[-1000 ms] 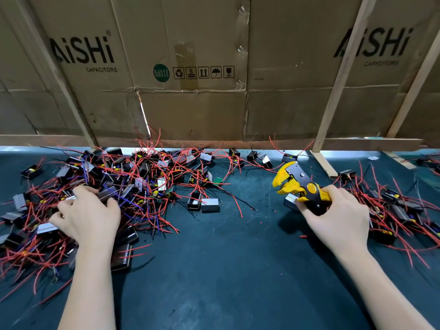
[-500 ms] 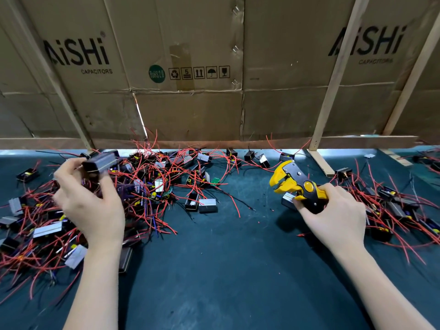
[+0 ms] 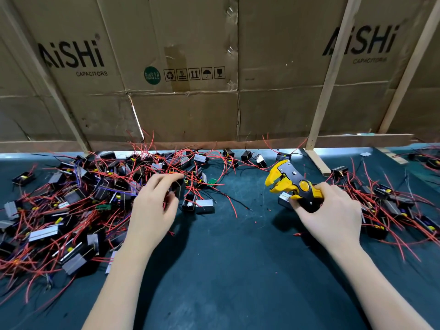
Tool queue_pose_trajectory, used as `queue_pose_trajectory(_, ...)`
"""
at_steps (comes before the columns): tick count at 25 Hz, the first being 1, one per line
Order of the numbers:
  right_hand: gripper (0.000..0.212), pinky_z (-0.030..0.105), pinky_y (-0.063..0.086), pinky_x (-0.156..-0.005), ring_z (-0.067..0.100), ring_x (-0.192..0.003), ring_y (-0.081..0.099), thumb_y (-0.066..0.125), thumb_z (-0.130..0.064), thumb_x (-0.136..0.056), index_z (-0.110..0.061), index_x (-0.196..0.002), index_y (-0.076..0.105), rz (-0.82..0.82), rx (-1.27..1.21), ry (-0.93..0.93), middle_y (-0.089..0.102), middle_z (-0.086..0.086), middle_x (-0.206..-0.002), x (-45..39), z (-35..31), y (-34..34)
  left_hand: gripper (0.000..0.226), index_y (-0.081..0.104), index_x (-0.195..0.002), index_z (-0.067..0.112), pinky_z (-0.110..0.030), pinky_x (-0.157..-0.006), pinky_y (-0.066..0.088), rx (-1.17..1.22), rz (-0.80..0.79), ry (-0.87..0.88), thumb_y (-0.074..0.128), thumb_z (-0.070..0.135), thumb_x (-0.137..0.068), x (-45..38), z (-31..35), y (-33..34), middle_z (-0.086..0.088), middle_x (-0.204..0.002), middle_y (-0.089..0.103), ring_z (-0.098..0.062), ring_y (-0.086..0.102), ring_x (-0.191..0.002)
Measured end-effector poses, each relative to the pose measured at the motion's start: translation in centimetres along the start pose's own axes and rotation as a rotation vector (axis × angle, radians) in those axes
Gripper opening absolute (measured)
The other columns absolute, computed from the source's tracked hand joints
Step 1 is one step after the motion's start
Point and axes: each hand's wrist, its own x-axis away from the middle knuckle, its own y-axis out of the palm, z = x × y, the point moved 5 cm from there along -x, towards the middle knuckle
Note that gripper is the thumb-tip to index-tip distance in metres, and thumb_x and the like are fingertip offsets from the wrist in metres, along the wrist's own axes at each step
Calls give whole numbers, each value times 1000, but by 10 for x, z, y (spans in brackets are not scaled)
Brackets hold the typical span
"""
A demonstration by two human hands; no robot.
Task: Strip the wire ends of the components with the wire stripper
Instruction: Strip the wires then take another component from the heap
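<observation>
Left hand [image 3: 152, 210] has swung in from the pile, fingers curled round a black component [image 3: 177, 189], left of the open-mouthed wire stripper [image 3: 291, 188] the right hand [image 3: 331, 215] grips.

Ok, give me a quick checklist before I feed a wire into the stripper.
1. Yellow-and-black wire stripper held in right hand: ok.
2. Stripper's jaws open: ok.
3. Small black boxy component gripped by left hand: ok.
4. A red wire end of that component lined up with the jaws: not ok, still apart.
5. Which wire belongs to it: cannot tell.
</observation>
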Motion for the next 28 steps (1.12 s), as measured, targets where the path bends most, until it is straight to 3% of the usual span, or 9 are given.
queue_pose_trajectory(4,43,41,38,-75,34,-86,59,75,-52,-73,-12,-82,61,-1,10,0,61,4,-80,0,-1,0,29,66,-105,13,-29,-78,46,21,-162,-15,63,6,-77,4,5,13,6,-94,59,-14,58,-78)
queue_pose_trajectory(9,45,41,37,-76,33,-86,59,74,-54,-73,-13,-83,61,-14,29,1,61,4,-81,0,1,1,19,63,-99,17,-37,-78,47,-138,-413,18,66,16,-80,13,13,38,6,-87,66,-22,60,-90)
queue_pose_trajectory(15,44,40,37,-74,34,-84,59,75,-53,-73,-13,-82,61,-5,42,-8,61,4,-80,1,0,2,25,57,-114,23,-33,-90,37,-258,-425,64,56,18,-90,15,20,55,9,-93,69,-19,59,-97)
queue_pose_trajectory(19,43,40,37,-74,33,-84,59,75,-53,-73,-13,-82,60,-12,37,-10,61,3,-79,1,1,2,19,66,-101,19,-26,-79,37,-24,-385,160,64,9,-85,18,46,56,11,-87,66,-15,59,-82)
queue_pose_trajectory(21,43,39,36,-75,33,-85,58,74,-54,-73,-14,-83,60,-18,44,0,60,3,-80,0,2,3,22,66,-102,16,-30,-76,40,-64,-302,177,65,9,-81,17,48,51,8,-87,66,-19,60,-83)
queue_pose_trajectory(24,44,39,36,-75,33,-86,58,73,-54,-74,-14,-84,61,-17,49,7,60,3,-80,0,3,3,39,61,-117,14,-40,-83,44,-287,-333,2,63,14,-79,12,26,46,0,-107,63,-28,56,-100)
queue_pose_trajectory(26,43,40,37,-74,33,-85,59,74,-53,-73,-14,-83,61,-11,45,-1,61,3,-80,0,2,3,39,55,-123,18,-36,-90,40,-387,-428,-114,58,24,-85,14,10,48,1,-118,56,-25,49,-108)
queue_pose_trajectory(28,42,40,38,-73,33,-83,59,75,-53,-72,-14,-83,62,-7,42,-14,61,3,-79,1,0,3,31,56,-118,19,-33,-88,42,-347,-422,-166,57,25,-87,18,7,49,2,-118,53,-23,46,-108)
